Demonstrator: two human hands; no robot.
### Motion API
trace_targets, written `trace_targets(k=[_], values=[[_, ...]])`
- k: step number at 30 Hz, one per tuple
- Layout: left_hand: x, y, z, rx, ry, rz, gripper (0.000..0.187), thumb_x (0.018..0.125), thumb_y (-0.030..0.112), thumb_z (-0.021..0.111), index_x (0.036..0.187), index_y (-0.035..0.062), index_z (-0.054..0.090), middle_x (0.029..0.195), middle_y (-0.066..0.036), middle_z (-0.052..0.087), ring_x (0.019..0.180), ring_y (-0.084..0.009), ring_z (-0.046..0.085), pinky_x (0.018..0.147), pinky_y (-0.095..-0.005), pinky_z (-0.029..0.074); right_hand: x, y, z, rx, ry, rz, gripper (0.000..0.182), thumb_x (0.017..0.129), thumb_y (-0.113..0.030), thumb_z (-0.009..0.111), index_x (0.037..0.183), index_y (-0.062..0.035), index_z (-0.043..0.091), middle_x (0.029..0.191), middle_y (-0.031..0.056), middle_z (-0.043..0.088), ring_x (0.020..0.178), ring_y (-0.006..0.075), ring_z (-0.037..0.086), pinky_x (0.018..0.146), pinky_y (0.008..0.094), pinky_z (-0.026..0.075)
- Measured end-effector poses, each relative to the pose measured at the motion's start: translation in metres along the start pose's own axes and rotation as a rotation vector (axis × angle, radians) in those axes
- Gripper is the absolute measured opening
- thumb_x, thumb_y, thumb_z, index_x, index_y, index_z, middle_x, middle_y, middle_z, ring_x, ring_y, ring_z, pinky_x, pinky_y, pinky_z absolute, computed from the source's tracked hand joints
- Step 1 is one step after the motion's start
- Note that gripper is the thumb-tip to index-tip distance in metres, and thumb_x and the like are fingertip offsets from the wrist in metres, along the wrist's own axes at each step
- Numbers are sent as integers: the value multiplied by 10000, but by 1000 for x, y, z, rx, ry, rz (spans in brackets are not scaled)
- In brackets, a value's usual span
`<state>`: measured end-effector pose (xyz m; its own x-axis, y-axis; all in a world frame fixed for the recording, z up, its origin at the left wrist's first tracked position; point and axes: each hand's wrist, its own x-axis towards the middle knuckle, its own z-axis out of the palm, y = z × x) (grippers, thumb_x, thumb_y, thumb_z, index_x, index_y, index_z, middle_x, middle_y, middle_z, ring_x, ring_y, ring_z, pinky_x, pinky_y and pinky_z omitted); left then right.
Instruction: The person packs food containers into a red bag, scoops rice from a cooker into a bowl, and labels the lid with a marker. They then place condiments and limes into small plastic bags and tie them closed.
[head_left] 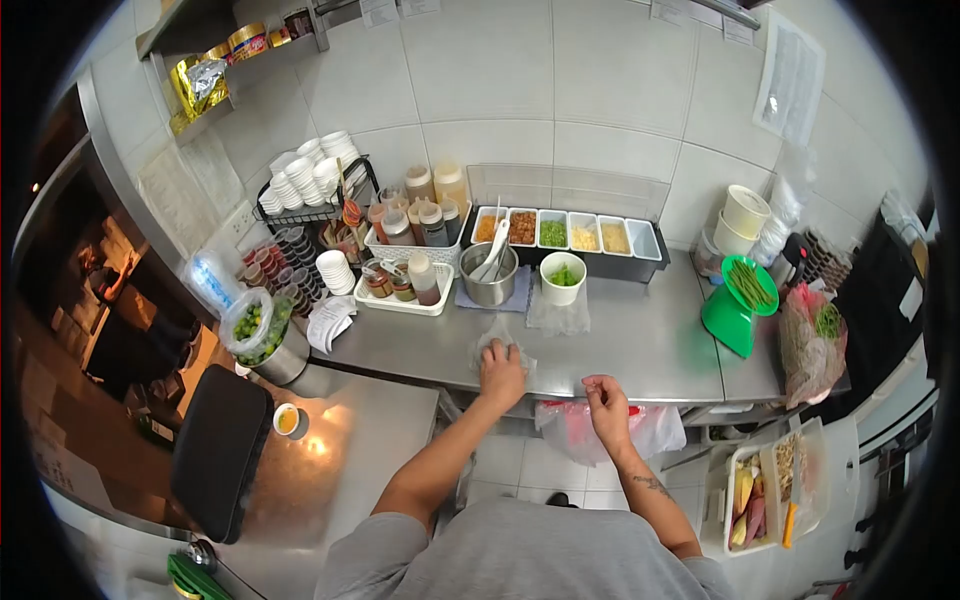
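My left hand (502, 369) is at the front of the steel counter (640, 345), its fingers on a crumpled clear plastic bag (495, 338). To the right, my right hand (604, 393) hovers at the counter's front edge with its fingers curled together; whether anything small is between them is hidden. Beyond the hands, a white cup with green leaves (562, 279) stands on another clear plastic bag (560, 318). Beside it, a steel pot (489, 285) with white-handled utensils rests on a folded cloth (513, 300).
Topping trays (552, 232) line the back, with sauce bottles (430, 222) to their left. A green scale (728, 320) holding green stalks stands right. A bin with an orange-handled knife (745, 500) is lower right. A small cup (287, 419) sits left.
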<state>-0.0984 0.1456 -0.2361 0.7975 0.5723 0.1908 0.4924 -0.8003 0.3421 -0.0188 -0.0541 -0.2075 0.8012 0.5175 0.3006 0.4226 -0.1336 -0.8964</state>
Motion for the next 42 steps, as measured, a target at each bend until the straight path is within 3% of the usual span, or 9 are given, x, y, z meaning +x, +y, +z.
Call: trace_targets(k=[6, 9, 11, 13, 17, 20, 23, 26, 42], values=[[29, 33, 18, -64, -21, 21, 569, 759, 256, 675, 1203, -46, 486, 1214, -252, 390, 1088, -396, 407, 919, -439, 407, 55, -5, 17, -15, -266, -205, 161, 861, -75, 566, 1007, -22, 606, 797, 112, 550, 694, 229, 538, 654, 321, 450], [44, 42, 19, -76, -29, 6, 549, 740, 287, 687, 1177, -2, 523, 1179, -238, 400, 1070, -396, 416, 881, -446, 433, 75, 0, 36, 104, -348, -280, 188, 881, -100, 566, 1050, -22, 593, 851, 78, 559, 749, 171, 521, 689, 263, 432], [51, 33, 34, -110, 9, 43, 484, 741, 307, 677, 1140, 56, 565, 1167, -226, 396, 1065, -416, 421, 848, -467, 446, 83, 15, 48, 272, -391, -97, 198, 899, -136, 559, 1062, -27, 586, 873, 52, 549, 782, 144, 513, 725, 261, 431], [56, 20, 23, -104, -146, 121, 502, 761, 372, 665, 1164, 88, 569, 1159, -218, 426, 1053, -395, 462, 852, -444, 453, 89, 30, 59, 498, -424, 115, 185, 905, -141, 554, 1045, -26, 591, 875, 37, 543, 772, 128, 503, 718, 265, 431], [92, -17, -42, -323, -544, 162, 552, 790, 466, 649, 1196, 101, 571, 1124, -197, 501, 982, -322, 556, 866, -388, 456, 99, 34, 62, 369, -481, 101, 217, 890, -157, 574, 1068, -35, 569, 833, 24, 522, 747, 109, 488, 687, 263, 426], [122, -24, -112, -334, -371, 220, 445, 869, 366, 605, 1198, 68, 567, 1120, -137, 560, 960, -238, 583, 853, -327, 454, 107, 28, 68, -183, -530, -184, 299, 798, -153, 625, 1066, -51, 539, 810, 80, 528, 741, 202, 541, 667, 324, 451], [164, -39, -168, -660, -348, 265, 365, 911, 276, 566, 1201, 53, 562, 1077, -55, 605, 978, -140, 562, 797, -283, 455, 110, 20, 97, -522, -280, -379, 242, 739, -201, 617, 928, -65, 549, 863, 126, 571, 727, 319, 581, 662, 414, 486], [196, -50, -230, -767, -414, 233, 354, 915, 271, 561, 1205, 68, 566, 1069, -13, 610, 920, -105, 574, 715, -246, 464, 118, 6, 119, -699, -339, -206, 285, 686, -232, 627, 885, -54, 527, 869, 148, 583, 812, 342, 582, 702, 459, 467], [370, -112, -363, -1111, 313, 137, 303, 905, 243, 522, 1080, 3, 585, 991, -72, 606, 745, -158, 619, 576, -248, 454, 111, 19, 119, -534, -180, -317, 202, 650, -205, 649, 738, -93, 506, 734, 91, 530, 725, 305, 541, 611, 424, 433]])
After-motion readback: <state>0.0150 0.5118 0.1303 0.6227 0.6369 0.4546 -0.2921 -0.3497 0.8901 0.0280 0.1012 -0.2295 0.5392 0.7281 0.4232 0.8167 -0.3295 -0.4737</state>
